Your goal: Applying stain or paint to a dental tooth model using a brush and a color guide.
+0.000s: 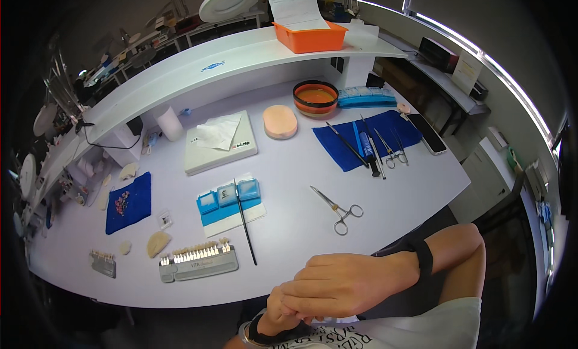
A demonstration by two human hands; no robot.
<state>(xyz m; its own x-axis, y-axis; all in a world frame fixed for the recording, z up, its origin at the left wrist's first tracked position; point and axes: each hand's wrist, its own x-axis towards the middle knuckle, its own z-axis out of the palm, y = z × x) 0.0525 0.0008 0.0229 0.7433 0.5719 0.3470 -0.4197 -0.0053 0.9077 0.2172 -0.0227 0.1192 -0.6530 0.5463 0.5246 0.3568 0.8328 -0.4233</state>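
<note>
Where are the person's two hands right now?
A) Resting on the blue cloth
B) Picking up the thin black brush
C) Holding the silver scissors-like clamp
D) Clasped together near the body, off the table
D: the right hand lies over the left hand at the table's near edge, while the clamp and brush lie untouched.

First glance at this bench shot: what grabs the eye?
The person's two hands, right hand laid over the left hand, are clasped at the bench's near edge, holding no tool. Beyond them lie steel forceps alone on the white top, a tooth shade guide front left, and a bright orange tray on the raised shelf.
</note>
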